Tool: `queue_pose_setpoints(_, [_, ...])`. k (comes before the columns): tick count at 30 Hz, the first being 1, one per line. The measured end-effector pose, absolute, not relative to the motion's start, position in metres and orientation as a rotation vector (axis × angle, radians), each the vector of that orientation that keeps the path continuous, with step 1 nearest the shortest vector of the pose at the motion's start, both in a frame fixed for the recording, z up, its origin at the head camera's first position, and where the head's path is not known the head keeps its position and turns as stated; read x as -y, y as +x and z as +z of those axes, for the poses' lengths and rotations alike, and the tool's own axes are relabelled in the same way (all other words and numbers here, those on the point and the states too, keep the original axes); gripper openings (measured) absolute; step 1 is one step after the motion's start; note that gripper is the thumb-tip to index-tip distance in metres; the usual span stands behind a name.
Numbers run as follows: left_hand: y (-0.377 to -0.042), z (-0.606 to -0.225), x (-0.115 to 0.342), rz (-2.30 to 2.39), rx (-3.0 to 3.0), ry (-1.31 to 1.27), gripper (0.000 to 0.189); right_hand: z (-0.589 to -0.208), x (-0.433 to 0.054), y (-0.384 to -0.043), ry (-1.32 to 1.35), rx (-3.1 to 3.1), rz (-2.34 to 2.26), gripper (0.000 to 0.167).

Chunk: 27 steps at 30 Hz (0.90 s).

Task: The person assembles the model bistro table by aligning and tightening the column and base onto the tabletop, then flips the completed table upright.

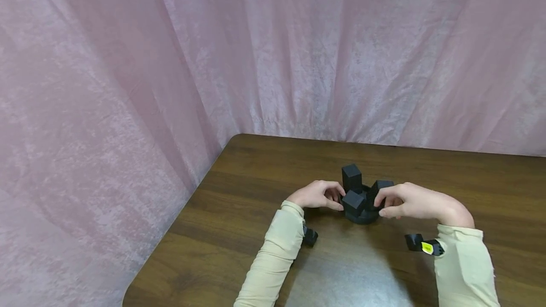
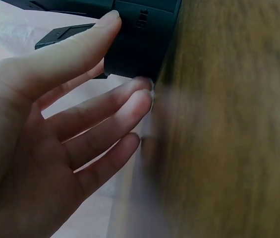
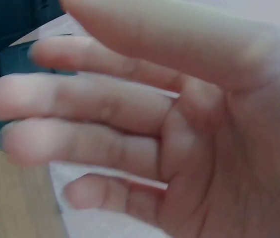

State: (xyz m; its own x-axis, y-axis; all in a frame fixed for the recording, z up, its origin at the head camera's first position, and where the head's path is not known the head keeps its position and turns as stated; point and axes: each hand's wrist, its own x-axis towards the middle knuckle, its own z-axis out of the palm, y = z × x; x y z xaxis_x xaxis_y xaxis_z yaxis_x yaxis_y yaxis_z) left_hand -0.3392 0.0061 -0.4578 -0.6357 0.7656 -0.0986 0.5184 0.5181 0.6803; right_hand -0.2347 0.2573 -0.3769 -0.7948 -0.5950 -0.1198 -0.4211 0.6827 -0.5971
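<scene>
A black round base with several upright rectangular blocks [image 1: 361,217] stands on the wooden table. At its left side, my left hand [image 1: 317,194] holds the rim. In the left wrist view, the thumb lies on the black side wall [image 2: 140,47], the index finger reaches behind it, and the other fingers are loosely bent by the tabletop. On the opposite side is my right hand [image 1: 415,201], its fingertips against the right-hand block [image 1: 382,184] and its thumb low near the base. Blurred, fairly straight fingers [image 3: 105,99] fill the right wrist view; the thumb tip is cut off there.
The brown wooden table [image 1: 204,231] has a rounded far left corner. Pink curtains [image 1: 298,51] hang behind and to the left. Small black devices are strapped at both wrists, the right one [image 1: 424,245] bearing a yellow label.
</scene>
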Motion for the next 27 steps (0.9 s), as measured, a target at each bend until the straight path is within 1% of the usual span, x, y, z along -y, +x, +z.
queue_pose_setpoints(4, [-0.339, -0.458, -0.007, 0.867, -2.388, 1.057, 0.027, -0.385, -0.256, -0.239, -0.698, -2.427, -0.864, 0.035])
queue_pose_setpoints(11, [-0.337, -0.457, -0.01, 0.776, -2.439, 1.081, 0.024, -0.405, -0.255, -0.25, -0.567, -2.357, -0.862, 0.038])
queue_pose_setpoints(16, [-0.338, -0.456, -0.007, 0.768, -2.417, 1.061, 0.022, -0.415, -0.258, -0.255, -0.56, -2.375, -0.846, 0.036])
queue_pose_setpoints(20, [-0.337, -0.455, -0.007, 0.743, -2.409, 1.064, 0.02, -0.419, -0.26, -0.259, -0.651, -2.42, -0.808, 0.029])
queue_pose_setpoints(27, [-0.338, -0.457, -0.008, 0.698, -2.448, 1.136, 0.017, -0.423, -0.262, -0.26, -0.73, -2.477, -0.785, 0.024])
